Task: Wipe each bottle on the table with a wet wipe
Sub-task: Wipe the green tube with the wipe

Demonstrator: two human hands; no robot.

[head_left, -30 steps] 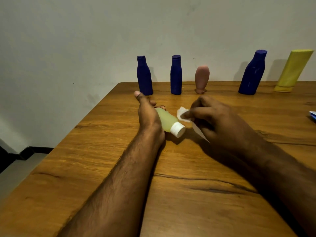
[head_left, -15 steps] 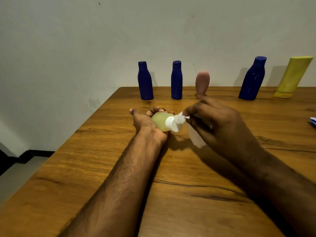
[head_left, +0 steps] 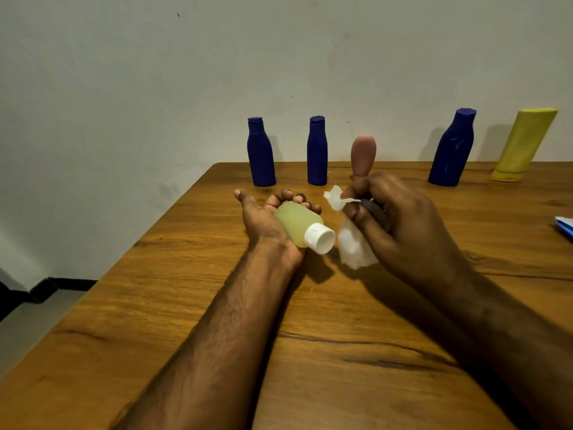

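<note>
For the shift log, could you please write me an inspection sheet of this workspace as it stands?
Surface: wooden table, grain and cracks visible.
Job's things: green bottle, white cap; wet wipe; three blue bottles, pink bottle and yellow bottle along the far edge.
Clutter: blue item, cut off at the right edge.
Grippers: left hand holds the green bottle; right hand grips the wipe.
Cables: nothing seen.
Surroundings: plain wall.

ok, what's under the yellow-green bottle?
The left hand cradles the yellow-green bottle, fingers curled round its far end. The bottle covers the palm.
</note>
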